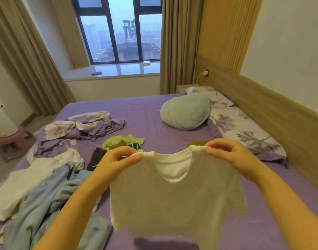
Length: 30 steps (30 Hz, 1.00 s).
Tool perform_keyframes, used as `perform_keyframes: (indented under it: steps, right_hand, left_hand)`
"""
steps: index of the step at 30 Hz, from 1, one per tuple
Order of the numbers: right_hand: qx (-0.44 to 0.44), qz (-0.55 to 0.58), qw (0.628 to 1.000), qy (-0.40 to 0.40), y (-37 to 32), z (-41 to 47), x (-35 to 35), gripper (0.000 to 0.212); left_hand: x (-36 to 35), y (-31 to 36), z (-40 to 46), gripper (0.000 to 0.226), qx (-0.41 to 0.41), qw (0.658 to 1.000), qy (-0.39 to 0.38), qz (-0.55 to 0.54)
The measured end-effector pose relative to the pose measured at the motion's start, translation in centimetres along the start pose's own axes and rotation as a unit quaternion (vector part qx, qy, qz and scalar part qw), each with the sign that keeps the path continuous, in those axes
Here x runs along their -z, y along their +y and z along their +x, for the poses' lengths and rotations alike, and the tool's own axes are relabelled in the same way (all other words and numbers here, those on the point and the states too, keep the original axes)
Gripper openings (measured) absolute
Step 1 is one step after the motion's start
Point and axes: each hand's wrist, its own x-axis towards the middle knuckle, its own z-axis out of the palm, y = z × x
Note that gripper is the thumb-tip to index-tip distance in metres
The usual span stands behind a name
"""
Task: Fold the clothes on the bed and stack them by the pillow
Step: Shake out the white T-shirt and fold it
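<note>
- A white T-shirt (174,201) is held up over the near part of the bed (147,114), pinched at one shoulder seam by the left hand (118,161) and at the other by the right hand (230,156); its hem hangs free, and no fold has been made in it yet.
- By the near left edge a light blue garment (51,199) and a cream garment (23,184) are seen crumpled, both unfolded.
- Toward the middle, a dark garment (97,157) and a lime-green garment (122,141) are left in a heap; a small green piece (198,143) shows just behind the shirt's collar.
- Farther left, floral purple bedding (79,129) lies bunched.
- At the head edge, a mint cushion (186,110) leans against the floral pillow (244,130); no stack is seen beside them, so nearly all the task is judged to remain.
</note>
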Motion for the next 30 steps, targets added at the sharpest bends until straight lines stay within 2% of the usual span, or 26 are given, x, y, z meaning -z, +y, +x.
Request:
perform_keyframes:
  steps: [5, 10, 14, 17, 22, 30]
  right_hand:
    - [-0.102, -0.027, 0.993, -0.049, 6.7, -0.2, -1.6, 0.007]
    - [-0.220, -0.057, 0.971, -0.070, 15.4, 0.5, -3.0, 0.018]
    - [-0.272, -0.067, 0.952, -0.120, 20.4, 2.9, -2.8, 0.014]
    - [-0.256, -0.099, 0.949, -0.157, 23.6, 5.4, -2.6, 0.007]
    - [-0.225, -0.144, 0.952, -0.149, 28.4, 9.7, -3.2, 0.012]
    - [-0.208, -0.193, 0.945, -0.159, 33.6, 15.7, -4.9, 0.013]
  left_hand:
    - [-2.4, -7.0, -0.6, 0.022, 0.112, 0.994, -0.015, 0.014]
    - [-5.7, -14.2, -0.5, 0.017, 0.231, 0.973, -0.014, 0.023]
    - [-7.6, -17.8, 1.2, 0.015, 0.277, 0.961, -0.007, 0.024]
    - [-8.8, -20.0, 2.7, 0.016, 0.307, 0.951, -0.005, 0.019]
    - [-9.6, -23.6, 5.7, 0.019, 0.352, 0.935, 0.009, 0.032]
    - [-7.8, -28.9, 12.2, 0.023, 0.361, 0.924, -0.014, 0.122]
